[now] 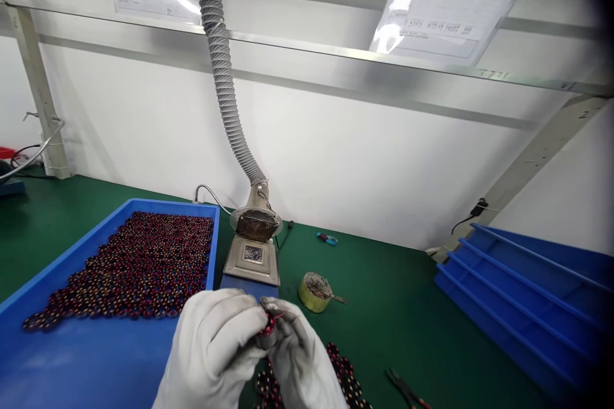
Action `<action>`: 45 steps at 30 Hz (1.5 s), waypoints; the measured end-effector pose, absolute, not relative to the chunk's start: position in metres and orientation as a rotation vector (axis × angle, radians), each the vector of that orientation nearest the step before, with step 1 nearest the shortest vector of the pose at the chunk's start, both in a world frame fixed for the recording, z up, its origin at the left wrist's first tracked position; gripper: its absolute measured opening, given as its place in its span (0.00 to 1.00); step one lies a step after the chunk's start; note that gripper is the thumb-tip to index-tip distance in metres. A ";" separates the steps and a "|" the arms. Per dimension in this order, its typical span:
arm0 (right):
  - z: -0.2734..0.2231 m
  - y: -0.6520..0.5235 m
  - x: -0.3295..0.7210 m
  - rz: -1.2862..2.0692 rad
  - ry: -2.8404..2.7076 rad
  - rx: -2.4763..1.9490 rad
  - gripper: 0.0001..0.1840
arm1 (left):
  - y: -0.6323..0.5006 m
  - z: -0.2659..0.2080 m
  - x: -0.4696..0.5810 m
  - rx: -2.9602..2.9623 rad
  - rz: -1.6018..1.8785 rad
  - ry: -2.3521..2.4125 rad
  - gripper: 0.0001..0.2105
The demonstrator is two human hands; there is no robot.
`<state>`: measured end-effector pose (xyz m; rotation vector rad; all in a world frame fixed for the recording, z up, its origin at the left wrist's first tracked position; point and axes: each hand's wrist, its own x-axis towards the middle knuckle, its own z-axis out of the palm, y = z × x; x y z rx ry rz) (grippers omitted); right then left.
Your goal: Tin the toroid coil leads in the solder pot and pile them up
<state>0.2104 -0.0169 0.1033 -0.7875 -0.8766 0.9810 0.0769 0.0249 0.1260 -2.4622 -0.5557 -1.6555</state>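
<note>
My left hand (215, 345), in a white glove, is closed with its fingertips on a small ring-shaped coil (268, 326) wound with red wire. From the other side my right hand (300, 351), gloved and stained grey at the fingertips, pinches the same coil. Part of the coil is hidden by the fingers. Beneath the hands several similar coils (348, 374) lie on the green table, partly covered by the gloves. Just beyond the fingers stands a metal solder pot (252, 262) with a square opening of silvery surface.
A blue tray (215, 249) at left holds rows of coils (144, 262). A fume hood (256, 220) on a grey hose (223, 70) hangs behind the pot. Right are a round tin (314, 300), pliers (405, 390), blue-handled cutters (327, 238) and stacked blue trays (518, 307).
</note>
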 end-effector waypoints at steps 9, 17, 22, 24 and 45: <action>0.105 -0.003 0.225 1.305 -0.745 -0.653 0.12 | 0.030 0.131 0.077 -2.741 -1.682 -0.389 0.12; 0.092 0.007 0.222 1.342 -0.693 -0.624 0.13 | 0.030 0.127 0.080 -2.888 -2.528 -0.802 0.10; 0.089 0.002 0.229 1.269 -0.822 -0.720 0.16 | 0.029 0.133 0.070 -2.753 -2.676 -1.383 0.07; 0.090 0.003 0.229 1.247 -0.828 -0.742 0.16 | 0.027 0.136 0.070 -3.016 -2.355 -1.349 0.17; 0.107 -0.025 0.202 1.286 -0.615 -0.657 0.15 | 0.023 0.132 0.080 -3.127 -2.263 -0.799 0.07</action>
